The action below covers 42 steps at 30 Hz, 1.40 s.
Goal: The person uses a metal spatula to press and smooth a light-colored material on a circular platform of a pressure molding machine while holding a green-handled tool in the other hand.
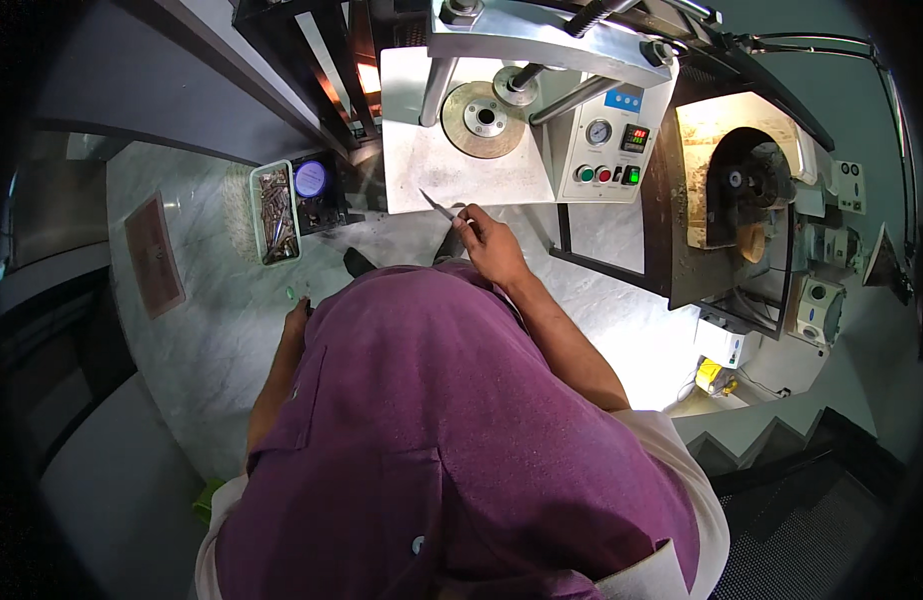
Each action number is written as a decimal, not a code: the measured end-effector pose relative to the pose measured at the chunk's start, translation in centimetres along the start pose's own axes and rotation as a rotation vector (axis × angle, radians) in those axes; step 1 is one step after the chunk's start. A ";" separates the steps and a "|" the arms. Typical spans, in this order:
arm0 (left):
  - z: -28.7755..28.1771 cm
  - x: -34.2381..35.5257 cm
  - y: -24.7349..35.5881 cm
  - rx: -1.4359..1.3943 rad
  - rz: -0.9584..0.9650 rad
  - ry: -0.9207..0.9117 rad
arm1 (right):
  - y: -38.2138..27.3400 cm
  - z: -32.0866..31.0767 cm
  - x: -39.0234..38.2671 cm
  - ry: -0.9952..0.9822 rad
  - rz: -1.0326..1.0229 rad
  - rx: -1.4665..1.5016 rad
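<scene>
A pale marbled desk (202, 340) fills the workshop view, with a bench press machine (542, 40) at its far edge and a control panel (610, 148) of gauge, display and coloured buttons on the machine's front. The right hand (487, 245) reaches forward over the purple apron (452, 440), its grip clenched around thin metal tweezers (438, 206) whose points lie on the white plate (462, 165) under the press, just short of the round metal disc (483, 119). The left hand (298, 318) rests low on the desk beside a small green item (291, 294); the apron hides most of its fingers, so I cannot tell whether it holds anything. A green tray (276, 212) of small metal parts and a purple-lidded jar (311, 179) stand to the left, near the plate. To do this well, I judge the tweezers should be kept at a low angle with light, steady pressure, the wrist braced against the plate's edge, so the tips stay controlled near the disc and nothing small is flicked off the plate.
</scene>
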<state>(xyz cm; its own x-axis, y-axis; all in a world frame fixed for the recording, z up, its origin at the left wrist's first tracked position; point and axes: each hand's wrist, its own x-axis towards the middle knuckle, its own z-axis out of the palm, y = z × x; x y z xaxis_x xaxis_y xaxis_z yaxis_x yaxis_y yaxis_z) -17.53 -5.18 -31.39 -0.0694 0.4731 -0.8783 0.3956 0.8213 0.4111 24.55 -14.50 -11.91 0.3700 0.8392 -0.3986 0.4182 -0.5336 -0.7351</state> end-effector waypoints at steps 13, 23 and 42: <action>-0.1 0.8 -0.6 0.058 0.075 -0.027 | -0.3 -0.5 -0.5 -0.032 0.012 -0.010; 0.7 0.1 0.2 -0.080 -0.031 0.016 | -0.2 -0.6 -0.8 0.024 0.047 -0.024; 0.2 1.0 -0.5 0.019 0.018 0.012 | -0.2 -0.7 -0.9 0.075 0.018 -0.045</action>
<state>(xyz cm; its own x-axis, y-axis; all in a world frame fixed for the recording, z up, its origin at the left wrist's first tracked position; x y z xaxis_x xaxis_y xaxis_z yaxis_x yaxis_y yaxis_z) -17.59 -5.16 -32.50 -0.0725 0.4919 -0.8676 0.4145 0.8061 0.4224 24.68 -15.18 -11.01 0.4382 0.8199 -0.3683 0.4473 -0.5543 -0.7019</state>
